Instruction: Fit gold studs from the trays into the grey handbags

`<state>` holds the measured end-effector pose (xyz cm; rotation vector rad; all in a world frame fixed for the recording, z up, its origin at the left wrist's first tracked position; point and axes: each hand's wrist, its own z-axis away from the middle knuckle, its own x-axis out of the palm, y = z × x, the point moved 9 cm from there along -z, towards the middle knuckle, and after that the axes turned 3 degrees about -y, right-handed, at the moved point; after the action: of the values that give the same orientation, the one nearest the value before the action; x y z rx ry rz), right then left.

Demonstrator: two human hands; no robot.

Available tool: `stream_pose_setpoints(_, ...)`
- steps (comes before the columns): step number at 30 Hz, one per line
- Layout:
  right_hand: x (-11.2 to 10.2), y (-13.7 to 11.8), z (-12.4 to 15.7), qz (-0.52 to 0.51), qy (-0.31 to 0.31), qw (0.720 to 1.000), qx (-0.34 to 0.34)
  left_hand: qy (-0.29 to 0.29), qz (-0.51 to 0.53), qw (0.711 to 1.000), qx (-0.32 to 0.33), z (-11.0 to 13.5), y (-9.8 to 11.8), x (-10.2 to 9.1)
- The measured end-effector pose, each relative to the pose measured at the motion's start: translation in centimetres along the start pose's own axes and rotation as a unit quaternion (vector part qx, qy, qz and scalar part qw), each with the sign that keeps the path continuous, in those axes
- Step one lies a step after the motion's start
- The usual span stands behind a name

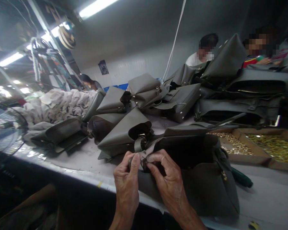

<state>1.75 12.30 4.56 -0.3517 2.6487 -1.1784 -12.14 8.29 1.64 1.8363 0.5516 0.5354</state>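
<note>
A dark grey handbag (206,185) lies open at the table's front edge, its dark inside facing up. At its left end, my left hand (128,175) pinches the bag's edge between thumb and fingers. Close beside it, my right hand (166,174) is closed on the same corner, thumb and forefinger together near a small metal fitting. The fingers partly hide that fitting. Just behind my hands rests another grey handbag (120,131) with a strap and a metal buckle (142,137). A small gold-coloured fitting (224,175) shows on the right end of the front bag.
Cardboard trays of small metal parts (232,143) and brass-coloured parts (273,147) stand at right. A green-handled tool (241,177) lies beside the bag. More grey handbags (144,86) are piled behind. A fan (7,131) stands left. Two people are at the back right, another at back left.
</note>
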Motion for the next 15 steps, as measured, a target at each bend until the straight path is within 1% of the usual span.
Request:
stream_pose_setpoints(4, 0.0, 0.0, 0.2, 0.018, 0.006, 1.0, -0.012, -0.015, 0.0, 1.0, 0.005, 0.0, 0.0, 0.1)
stream_pose_setpoints(8, 0.1, -0.4, 0.3, 0.039, 0.007, 0.999, -0.014, -0.03, -0.023, 0.999, 0.029, -0.1, 0.4, 0.1)
stream_pose_setpoints(12, 0.1, -0.4, 0.2, 0.066, 0.039, 0.997, 0.022, -0.032, -0.058, 0.996, 0.061, -0.3, 1.3, 0.0)
stream_pose_setpoints(15, 0.2, -0.1, 0.1, 0.074, 0.054, 0.994, 0.066, -0.045, -0.073, 0.994, 0.067, -0.4, 1.8, 0.2)
